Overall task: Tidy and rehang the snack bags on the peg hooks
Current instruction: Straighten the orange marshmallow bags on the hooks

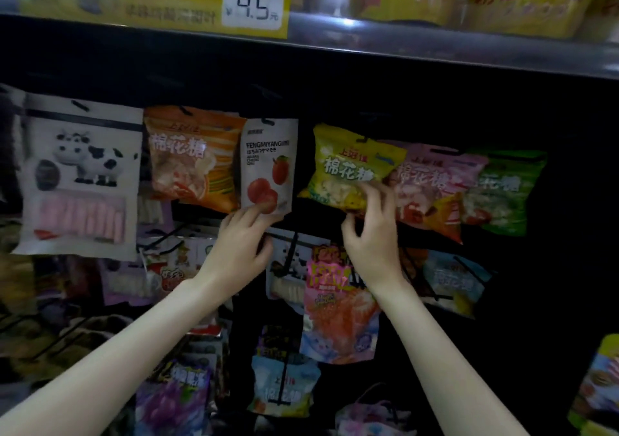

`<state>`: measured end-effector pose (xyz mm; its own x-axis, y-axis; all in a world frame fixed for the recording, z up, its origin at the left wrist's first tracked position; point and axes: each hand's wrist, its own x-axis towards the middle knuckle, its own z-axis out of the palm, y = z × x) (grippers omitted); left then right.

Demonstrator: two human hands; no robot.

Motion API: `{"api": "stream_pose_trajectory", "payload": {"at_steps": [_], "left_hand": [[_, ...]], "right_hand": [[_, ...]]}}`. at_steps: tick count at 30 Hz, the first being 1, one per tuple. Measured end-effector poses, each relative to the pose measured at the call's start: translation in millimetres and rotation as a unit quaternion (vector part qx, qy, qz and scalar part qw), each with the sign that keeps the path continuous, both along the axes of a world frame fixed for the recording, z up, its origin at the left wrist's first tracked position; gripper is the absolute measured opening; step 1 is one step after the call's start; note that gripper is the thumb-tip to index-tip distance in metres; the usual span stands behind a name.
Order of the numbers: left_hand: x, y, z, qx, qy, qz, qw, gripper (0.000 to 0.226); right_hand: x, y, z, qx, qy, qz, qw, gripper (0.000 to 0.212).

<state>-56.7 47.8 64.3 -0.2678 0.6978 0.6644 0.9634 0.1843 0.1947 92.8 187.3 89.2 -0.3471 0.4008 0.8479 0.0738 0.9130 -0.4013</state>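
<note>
yellow bag (348, 171) hung tilted on peg, btm edge pinched by right hand (370, 234) fingers; left hand (239, 244) fingers gripped white peach bag (269, 167) btm.

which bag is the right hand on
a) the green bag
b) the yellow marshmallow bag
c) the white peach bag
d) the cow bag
b: the right hand has its fingers curled on the lower edge of the yellow marshmallow bag, which hangs tilted on its peg hook, while the left hand touches the bottom of the white peach bag.
</note>
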Motion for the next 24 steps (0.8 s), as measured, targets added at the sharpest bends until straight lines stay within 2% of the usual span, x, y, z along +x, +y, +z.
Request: {"api": "stream_pose_trajectory", "payload": {"at_steps": [4, 8, 12, 17, 20, 21, 24], "left_hand": [[-13.5, -26.7, 1.0, 0.063, -0.039, 0.034, 0.997, 0.044], [-40.2, -54.8, 0.9, 0.091, -0.057, 0.088, 0.99, 0.04], [-67.8, -81.1, -0.9, 0.116, -0.087, 0.086, 0.986, 0.039], [-105.7, -103.6, 4.0, 0.113, -0.075, 0.072, 0.988, 0.046], [-122.9, -112.0, 11.9, 0.127, -0.081, 0.05, 0.987, 0.051], [-126.8, -113.9, 14.3, 0.133, -0.087, 0.04, 0.987, 0.051], [-133.4, -118.3, 20.1, 0.16, -0.14, 0.003, 0.977, 0.05]], "right_hand": [[-29.9, -18.7, 1.2, -0.108, -0.116, 0.136, 0.978, 0.056], [-71.4, -36.5, 0.8, -0.178, -0.175, 0.184, 0.951, 0.077], [-117.5, -62.6, 9.0, -0.234, -0.179, 0.207, 0.933, 0.092], [-163.7, -97.9, 26.4, -0.29, -0.094, 0.189, 0.933, 0.098], [-182.3, -108.4, 31.8, -0.327, -0.076, 0.169, 0.926, 0.106], [-185.9, -110.9, 32.0, -0.321, -0.072, 0.169, 0.929, 0.102], [-179.4, -120.3, 36.8, -0.295, -0.052, 0.184, 0.936, 0.068]]}}
